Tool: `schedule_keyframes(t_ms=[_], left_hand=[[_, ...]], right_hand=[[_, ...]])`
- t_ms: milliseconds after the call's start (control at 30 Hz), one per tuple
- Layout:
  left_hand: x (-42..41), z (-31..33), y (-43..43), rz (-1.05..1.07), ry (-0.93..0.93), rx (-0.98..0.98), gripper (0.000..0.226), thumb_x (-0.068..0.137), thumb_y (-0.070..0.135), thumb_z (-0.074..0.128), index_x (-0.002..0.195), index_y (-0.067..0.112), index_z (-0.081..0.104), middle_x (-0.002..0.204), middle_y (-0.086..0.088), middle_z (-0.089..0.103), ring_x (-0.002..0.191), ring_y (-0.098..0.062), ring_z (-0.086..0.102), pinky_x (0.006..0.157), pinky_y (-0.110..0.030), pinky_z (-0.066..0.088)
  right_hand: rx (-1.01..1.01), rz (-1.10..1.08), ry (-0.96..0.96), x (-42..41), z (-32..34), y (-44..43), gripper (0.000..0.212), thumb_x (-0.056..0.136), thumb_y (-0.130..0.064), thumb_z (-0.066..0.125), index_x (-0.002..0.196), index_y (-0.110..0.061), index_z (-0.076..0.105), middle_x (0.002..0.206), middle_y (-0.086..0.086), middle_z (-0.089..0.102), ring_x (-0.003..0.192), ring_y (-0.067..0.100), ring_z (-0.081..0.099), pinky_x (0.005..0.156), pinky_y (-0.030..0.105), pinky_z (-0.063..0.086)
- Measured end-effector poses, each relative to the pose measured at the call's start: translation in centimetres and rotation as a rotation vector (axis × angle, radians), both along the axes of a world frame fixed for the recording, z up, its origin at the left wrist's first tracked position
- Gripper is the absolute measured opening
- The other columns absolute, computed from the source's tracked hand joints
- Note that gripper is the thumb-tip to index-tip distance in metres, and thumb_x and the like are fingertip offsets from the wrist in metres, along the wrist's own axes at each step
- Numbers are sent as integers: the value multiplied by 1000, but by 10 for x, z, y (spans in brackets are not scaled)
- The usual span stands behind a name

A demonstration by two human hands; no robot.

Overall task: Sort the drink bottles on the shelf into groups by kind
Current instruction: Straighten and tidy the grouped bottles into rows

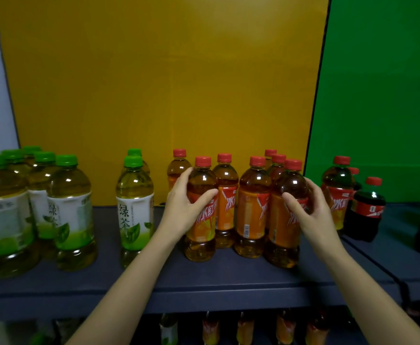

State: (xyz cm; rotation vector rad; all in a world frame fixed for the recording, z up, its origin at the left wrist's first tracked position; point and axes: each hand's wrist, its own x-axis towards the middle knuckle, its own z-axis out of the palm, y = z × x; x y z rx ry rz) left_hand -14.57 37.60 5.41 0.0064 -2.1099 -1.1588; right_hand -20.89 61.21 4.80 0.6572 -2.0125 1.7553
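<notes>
Green teas [4, 207] grouped left, red teas [252, 207] centre, left hand [182, 207] and right hand [309, 207] each clasping one; a stray red tea [337, 195] among the colas [368, 210] remains.

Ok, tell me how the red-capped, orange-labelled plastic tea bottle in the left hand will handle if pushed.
The red-capped, orange-labelled plastic tea bottle is full to the neck, so probably heavy for its size. Tall and narrow, it would likely tip if shoved high. The left hand's grip on its smooth label might slip.
</notes>
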Motion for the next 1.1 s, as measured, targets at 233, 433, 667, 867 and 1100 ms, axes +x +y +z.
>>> schedule_keyframes(t_ms=[233,433,667,867,1100], left_hand=[[45,-20,2,52,109,-54,52,88,38,56,135,22,43,135,6,48,126,-6,43,105,-32,40],[104,-41,-37,256,420,-4,12,89,14,52,90,22,61,90,6,63,85,-4,60,74,-11,46],[92,-62,-105,299,-10,73,38,95,8,45,132,11,41,131,-8,49,109,-10,49,92,-24,39],[64,-57,-127,135,-233,26,62,98,17,40,148,9,5,156,-8,12,144,-19,13,118,-32,11],[24,-49,-138,111,-297,140,79,88,22,59,146,6,8,152,-13,23,141,-27,23,115,-43,23]], right_hand=[[93,-331,302,29,-3,-9,65,85,-32,64,140,-18,31,144,2,32,134,14,27,109,27,23],[69,-27,482,74,-1,-63,39,83,-17,57,121,-21,48,117,-10,50,114,-1,46,96,12,36],[290,327,183,90,-32,-162,53,84,-27,64,132,-26,39,126,-11,48,116,-4,46,97,18,44],[328,242,41,92,-49,-221,85,67,-43,77,134,-27,28,127,-15,44,114,0,46,96,25,44],[271,166,-42,75,-53,-238,79,70,-27,78,133,-19,30,124,-8,48,116,6,47,96,24,42]])
